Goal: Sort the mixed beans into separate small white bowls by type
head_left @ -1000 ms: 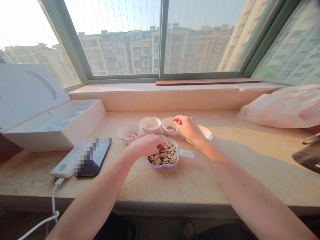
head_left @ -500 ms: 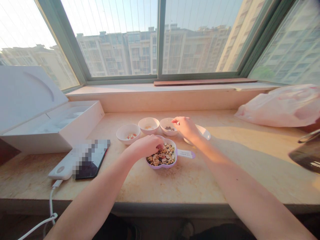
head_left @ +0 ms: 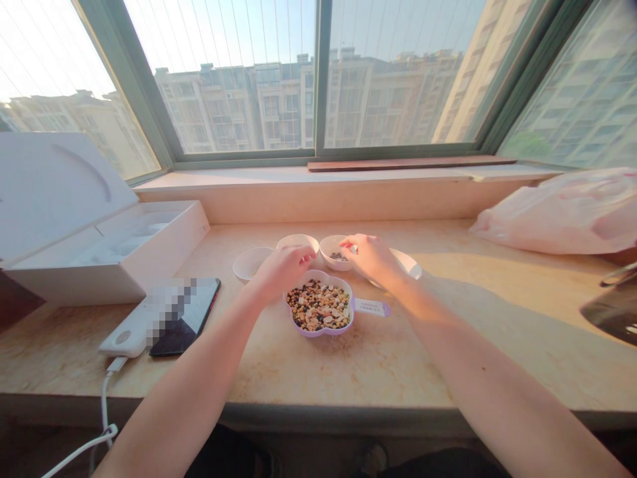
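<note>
**Hands apart, both over small bowls behind lilac dish**

Lilac scalloped dish (head_left: 318, 305) sits mid-ledge on the stone sill (head_left: 398, 372), full of mixed beans, nuts and pale flakes. Nothing touches it. Its handle (head_left: 371, 307), with a white label, points right.

Three small white bowls stand behind the dish. The far-left one (head_left: 251, 262) is mostly behind the left hand (head_left: 281, 272), contents hidden. The middle one (head_left: 298, 241) has its rim under the left fingertips (head_left: 309, 252), contents hidden too. The right one (head_left: 334, 252) holds a few dark bits, with the right hand (head_left: 373, 257) curled at its rim. Can't tell if either hand pinches anything. A white plate (head_left: 407, 264) sits behind the dish to the right, partly under the right hand.

Left of the dish: open white box (head_left: 109, 255), power bank (head_left: 124, 335) with white cable (head_left: 104, 398), phone (head_left: 184, 317) partly pixelated. Right of it: pink plastic bag (head_left: 557, 212), dark object (head_left: 612, 309) at frame edge. Nothing stands between hands and bowls.
</note>
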Available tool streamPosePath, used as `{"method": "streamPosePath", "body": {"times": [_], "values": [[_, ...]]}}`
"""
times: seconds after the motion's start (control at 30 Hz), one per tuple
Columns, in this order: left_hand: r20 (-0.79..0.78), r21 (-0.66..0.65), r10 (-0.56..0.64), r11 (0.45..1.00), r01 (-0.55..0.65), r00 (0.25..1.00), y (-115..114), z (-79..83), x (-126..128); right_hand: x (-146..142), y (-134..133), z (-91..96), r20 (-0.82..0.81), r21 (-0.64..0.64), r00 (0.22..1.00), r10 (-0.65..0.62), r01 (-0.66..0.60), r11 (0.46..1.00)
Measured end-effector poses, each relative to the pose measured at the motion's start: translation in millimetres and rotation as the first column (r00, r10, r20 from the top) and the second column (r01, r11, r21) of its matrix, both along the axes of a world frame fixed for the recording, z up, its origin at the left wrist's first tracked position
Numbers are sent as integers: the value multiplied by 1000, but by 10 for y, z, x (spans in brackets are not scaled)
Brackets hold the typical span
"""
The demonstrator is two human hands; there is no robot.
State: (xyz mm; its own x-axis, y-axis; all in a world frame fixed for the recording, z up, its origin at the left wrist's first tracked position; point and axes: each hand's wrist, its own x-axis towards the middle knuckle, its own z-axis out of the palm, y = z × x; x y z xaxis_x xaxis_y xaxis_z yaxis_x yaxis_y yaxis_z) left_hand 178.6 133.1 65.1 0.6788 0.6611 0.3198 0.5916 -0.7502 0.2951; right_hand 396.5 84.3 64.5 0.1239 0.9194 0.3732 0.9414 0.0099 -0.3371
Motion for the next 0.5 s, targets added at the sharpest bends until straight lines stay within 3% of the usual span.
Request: {"method": "streamPosePath", "body": {"times": [0.17,0.3,0.5], "values": [[107,41,82,995,-87,991,209,-84,-8,-110,-181,84,-50,-7,986,158,-159,987],[105,37,92,995,-96,990,309,-139,21,-191,-298,88,-67,-52,933,354,-358,932],[41,61,162,985,-164,986,304,-123,33,-277,-367,91,-121,-220,859,497,-512,830]]}}
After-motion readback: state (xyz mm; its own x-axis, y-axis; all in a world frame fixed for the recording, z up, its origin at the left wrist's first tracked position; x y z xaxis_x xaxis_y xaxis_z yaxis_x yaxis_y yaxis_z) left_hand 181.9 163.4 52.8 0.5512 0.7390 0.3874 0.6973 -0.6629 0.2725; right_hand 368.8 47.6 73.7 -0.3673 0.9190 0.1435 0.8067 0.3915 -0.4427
